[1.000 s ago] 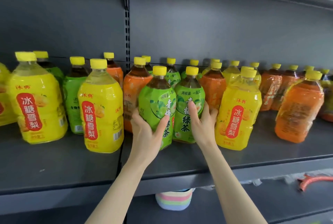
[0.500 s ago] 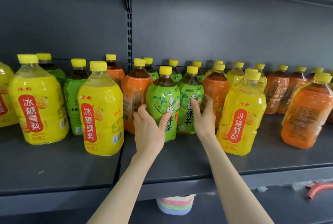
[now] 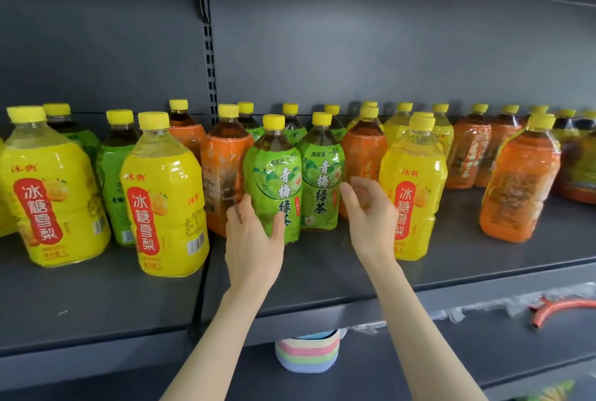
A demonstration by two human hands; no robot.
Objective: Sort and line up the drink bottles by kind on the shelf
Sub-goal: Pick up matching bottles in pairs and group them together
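Two green-labelled tea bottles stand side by side at the middle of the dark shelf (image 3: 322, 281). My left hand (image 3: 254, 239) grips the left green bottle (image 3: 274, 175), thumb on its front and fingers round its left side. My right hand (image 3: 371, 216) hovers just right of the right green bottle (image 3: 322, 175) with relaxed fingers, holding nothing, in front of an orange bottle (image 3: 364, 149). Yellow pear-drink bottles (image 3: 164, 200) (image 3: 412, 181) flank the pair. More green, orange and yellow bottles stand mixed in the rows behind.
Another yellow bottle (image 3: 54, 194) and a green one (image 3: 113, 181) stand at the left, and an orange bottle (image 3: 519, 184) at the front right. A shelf upright (image 3: 209, 62) splits the back panel. Below sit a striped container (image 3: 308, 352) and an orange curved object (image 3: 561, 307).
Both green bottles moved back and upright on the shelf. My right hand let go of the right green bottle and drew slightly to the right; my left hand kept its hold.
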